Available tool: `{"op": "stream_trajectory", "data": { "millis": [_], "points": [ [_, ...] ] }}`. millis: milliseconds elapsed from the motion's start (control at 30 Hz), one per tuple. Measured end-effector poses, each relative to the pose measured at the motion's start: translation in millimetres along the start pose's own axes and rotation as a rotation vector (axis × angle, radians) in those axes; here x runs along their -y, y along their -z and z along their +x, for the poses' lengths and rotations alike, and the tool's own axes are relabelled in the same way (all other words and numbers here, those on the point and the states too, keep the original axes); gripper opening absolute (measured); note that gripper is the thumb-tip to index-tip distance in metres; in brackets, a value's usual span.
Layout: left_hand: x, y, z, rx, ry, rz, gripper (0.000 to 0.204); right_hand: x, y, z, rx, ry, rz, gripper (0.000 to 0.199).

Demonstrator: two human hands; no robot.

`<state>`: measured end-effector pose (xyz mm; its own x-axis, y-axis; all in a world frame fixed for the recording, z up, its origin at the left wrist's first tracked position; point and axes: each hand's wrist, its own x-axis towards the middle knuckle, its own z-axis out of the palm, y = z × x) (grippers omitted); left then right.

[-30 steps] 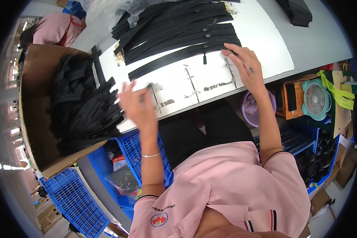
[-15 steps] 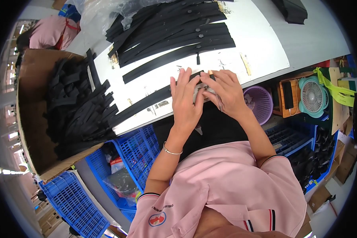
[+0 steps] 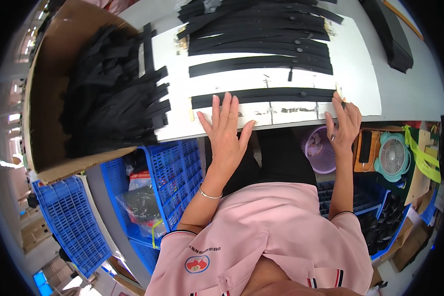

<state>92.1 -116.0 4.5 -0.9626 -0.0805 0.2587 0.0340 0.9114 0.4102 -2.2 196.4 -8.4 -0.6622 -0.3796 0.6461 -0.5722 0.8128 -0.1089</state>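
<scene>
A black zipper lies straight along the white board, close to the table's near edge. My left hand is open, its fingers spread and their tips pressing on the zipper's left part. At the zipper's right end is my right hand, index fingertip touching the tape. A slim pen-like tool is tucked in that hand; its silvery end shows below the fingers, and most of it is hidden. Just beyond lies another black zipper with its pull hanging down, and several more zippers are stacked farther back.
At the left stands a cardboard box full of black strips. Blue crates stand below the table. On the right are a purple basket, a phone and a teal fan. A long black piece lies far right.
My hands have moved apart from close together: the left flat on the zipper's left part, the right out to its right end. The near zipper now lies straight along the board. The view has shifted.
</scene>
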Motion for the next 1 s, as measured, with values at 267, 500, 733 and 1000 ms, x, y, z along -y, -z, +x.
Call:
{"op": "stream_trajectory", "data": {
  "millis": [267,500,733,1000],
  "points": [
    [36.8,20.5,-16.1,-0.041,0.128,0.019,0.072,-1.4,-7.9,-3.7,-0.070,-0.126,0.040,0.036],
    [42.5,17.6,-20.7,-0.103,0.108,-0.027,0.070,47.5,2.2,32.8,-0.030,-0.324,0.124,0.024],
    [46.7,17.6,-20.3,-0.128,0.077,-0.009,0.072,138.9,-27.3,86.4,0.215,-0.608,0.920,0.025],
    [43.9,16.8,-18.2,-0.139,0.066,0.009,0.073,186.5,-83.8,106.7,0.338,-0.533,1.118,0.020]
  ]
}}
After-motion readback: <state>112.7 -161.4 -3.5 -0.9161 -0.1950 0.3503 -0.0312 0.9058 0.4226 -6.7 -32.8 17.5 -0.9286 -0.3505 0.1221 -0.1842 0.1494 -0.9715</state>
